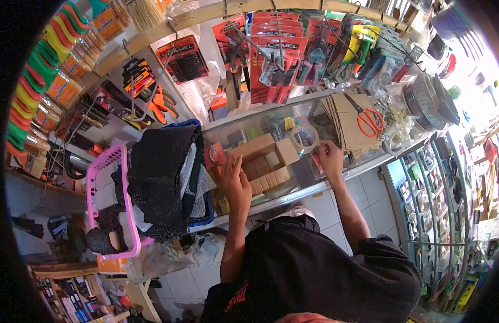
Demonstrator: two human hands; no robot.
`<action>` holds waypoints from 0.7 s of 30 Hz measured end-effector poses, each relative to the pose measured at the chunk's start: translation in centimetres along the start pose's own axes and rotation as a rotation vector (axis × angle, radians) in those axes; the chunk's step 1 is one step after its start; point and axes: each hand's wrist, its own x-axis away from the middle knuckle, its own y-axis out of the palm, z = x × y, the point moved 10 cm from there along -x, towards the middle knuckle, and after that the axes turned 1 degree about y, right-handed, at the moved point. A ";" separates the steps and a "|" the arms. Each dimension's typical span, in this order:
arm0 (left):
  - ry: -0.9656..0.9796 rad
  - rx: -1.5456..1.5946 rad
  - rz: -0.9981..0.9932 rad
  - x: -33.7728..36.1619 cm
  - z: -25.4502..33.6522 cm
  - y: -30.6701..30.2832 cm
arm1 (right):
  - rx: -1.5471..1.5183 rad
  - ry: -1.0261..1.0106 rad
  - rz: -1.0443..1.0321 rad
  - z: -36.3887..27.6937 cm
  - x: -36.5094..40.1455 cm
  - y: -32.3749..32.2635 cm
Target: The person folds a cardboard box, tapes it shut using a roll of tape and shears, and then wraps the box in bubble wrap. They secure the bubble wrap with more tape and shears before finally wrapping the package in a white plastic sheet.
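Pictured on a glass-topped worktop (308, 189), between near and far edges and left of the middle: an open cardboard box (257, 146), upright, with a flap (286, 152) spread out to the right and something pale, too unclear to name, inside. Touching the box at its left side, with fingers nearly straight and no grip apparent: the left hand (237, 185). Just beside the roll of clear tape (315, 143), close to the box's right side, with fingers bent and drawn narrow: the right hand (331, 159). Impossible to tell whether anything small sits between those fingertips.

Done, as far as visible: box opened out and stood up, with tape within easy reach. Not done: no closing of the top, no strip of tape to be seen across it. Likely an early or middle stage, judging by the open top alone.

Placed toward the worktop's right end: brown cardboard sheets (343, 124), with orange-handled scissors (362, 111) lying across them, untouched. Set by the box's left side, near the left hand: a red packet (215, 155). Heaped at the worktop's left end, beside a pink basket (132, 215): black cloth (158, 172).
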 end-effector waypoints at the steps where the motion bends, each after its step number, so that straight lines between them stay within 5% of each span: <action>1: 0.011 -0.032 0.025 0.0 0.4 -0.2 | -0.007 -0.019 -0.002 0.0 0.1 0.0; 6: 0.082 -0.229 0.123 -0.1 5.4 -2.2 | 0.003 -0.013 -0.113 -1.7 0.5 -1.3; 11: 0.264 -0.017 -0.049 0.4 13.0 -2.0 | 0.138 -0.109 -0.297 -5.6 0.3 -4.1; 18: 0.286 0.522 -0.489 2.3 19.2 8.4 | 0.309 -0.402 -0.599 -9.1 -0.3 -6.0; 21: 0.169 0.577 -0.400 2.7 18.9 13.0 | 0.311 -0.599 -0.712 -9.6 -0.5 -6.5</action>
